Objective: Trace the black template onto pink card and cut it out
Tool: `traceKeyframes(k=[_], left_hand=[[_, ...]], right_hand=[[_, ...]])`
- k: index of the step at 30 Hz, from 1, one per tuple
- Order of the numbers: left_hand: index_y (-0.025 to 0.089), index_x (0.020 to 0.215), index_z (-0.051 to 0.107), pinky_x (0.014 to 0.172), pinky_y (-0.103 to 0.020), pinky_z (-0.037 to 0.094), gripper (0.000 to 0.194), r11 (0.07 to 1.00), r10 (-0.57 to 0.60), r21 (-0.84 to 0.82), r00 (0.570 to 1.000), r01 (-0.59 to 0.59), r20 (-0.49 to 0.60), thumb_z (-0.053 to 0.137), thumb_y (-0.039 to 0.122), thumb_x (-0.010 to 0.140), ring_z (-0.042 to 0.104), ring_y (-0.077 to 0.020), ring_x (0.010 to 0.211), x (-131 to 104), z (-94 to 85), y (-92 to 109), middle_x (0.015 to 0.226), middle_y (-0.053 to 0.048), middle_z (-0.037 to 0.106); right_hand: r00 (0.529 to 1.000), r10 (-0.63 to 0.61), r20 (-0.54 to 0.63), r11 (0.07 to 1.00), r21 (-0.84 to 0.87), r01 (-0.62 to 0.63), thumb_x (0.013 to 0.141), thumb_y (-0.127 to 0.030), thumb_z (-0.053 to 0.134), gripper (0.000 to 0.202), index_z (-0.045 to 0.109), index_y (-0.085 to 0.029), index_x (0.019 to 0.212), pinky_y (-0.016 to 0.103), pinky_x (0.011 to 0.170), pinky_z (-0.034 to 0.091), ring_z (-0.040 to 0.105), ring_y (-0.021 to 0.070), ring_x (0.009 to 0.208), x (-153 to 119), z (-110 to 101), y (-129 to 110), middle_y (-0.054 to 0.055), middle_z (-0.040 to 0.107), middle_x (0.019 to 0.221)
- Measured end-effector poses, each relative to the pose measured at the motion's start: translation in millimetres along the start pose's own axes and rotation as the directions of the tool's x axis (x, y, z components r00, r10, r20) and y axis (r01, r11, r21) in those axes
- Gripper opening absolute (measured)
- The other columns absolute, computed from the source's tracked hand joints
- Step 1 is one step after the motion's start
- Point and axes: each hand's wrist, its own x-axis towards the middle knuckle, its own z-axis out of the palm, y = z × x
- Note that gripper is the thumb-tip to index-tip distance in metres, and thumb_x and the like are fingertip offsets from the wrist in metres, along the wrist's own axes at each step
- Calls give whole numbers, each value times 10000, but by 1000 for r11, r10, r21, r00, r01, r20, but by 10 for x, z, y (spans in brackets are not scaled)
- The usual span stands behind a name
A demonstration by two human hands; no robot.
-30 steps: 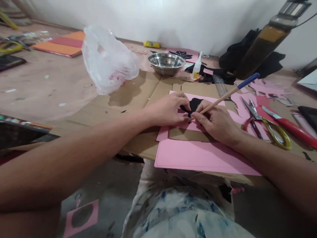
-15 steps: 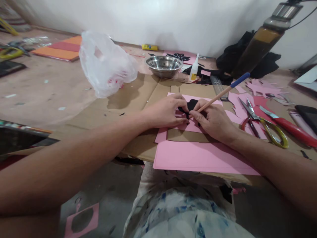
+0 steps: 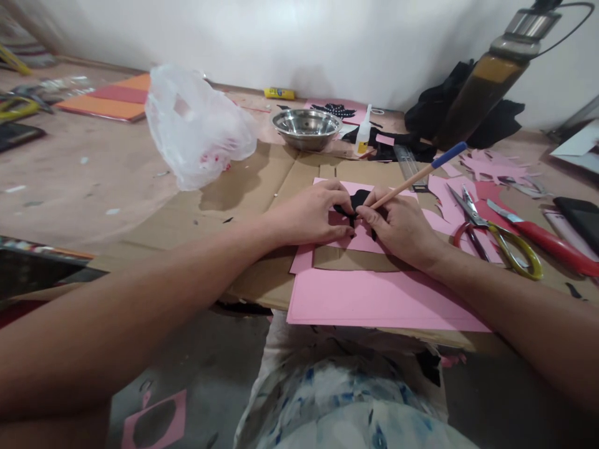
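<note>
My left hand (image 3: 316,215) rests on a pink sheet (image 3: 349,245), thumb and forefinger spread apart, fingertips at a small black cut-out shape (image 3: 360,198). My right hand (image 3: 397,224) is closed around a thin wooden stick with a blue end (image 3: 416,177), held slanted like a pencil. Its lower tip meets the black piece between both hands, though my fingers hide the exact contact. Under the small sheet lies a piece of cardboard (image 3: 360,259), on top of larger pink sheets (image 3: 374,299).
Scissors (image 3: 496,231) and a red-handled knife (image 3: 552,240) lie right of my right hand among pink scraps (image 3: 496,165). Behind stand a steel bowl (image 3: 306,131) and a small glue bottle (image 3: 363,134). A white plastic bag (image 3: 196,131) sits at left; a bottle-like cylinder (image 3: 482,93) leans at right.
The view has shifted slightly. Both hands stay at the black cut-out, and the wooden stick keeps nearly the same slant.
</note>
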Motion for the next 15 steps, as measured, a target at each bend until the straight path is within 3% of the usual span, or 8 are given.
traceKeyframes(k=[15], left_hand=[[203,994,707,906,-345,478,215,1000,-1,15,1000,0,31,640,335,838,598,-223,1023,7,-22,13,1062,-70,619]], right_hand=[[1000,9,3,999,45,-9,927,-274,565,197,586,-194,749,291,653,381,559,165,671,2,15,-18,26,645,726]])
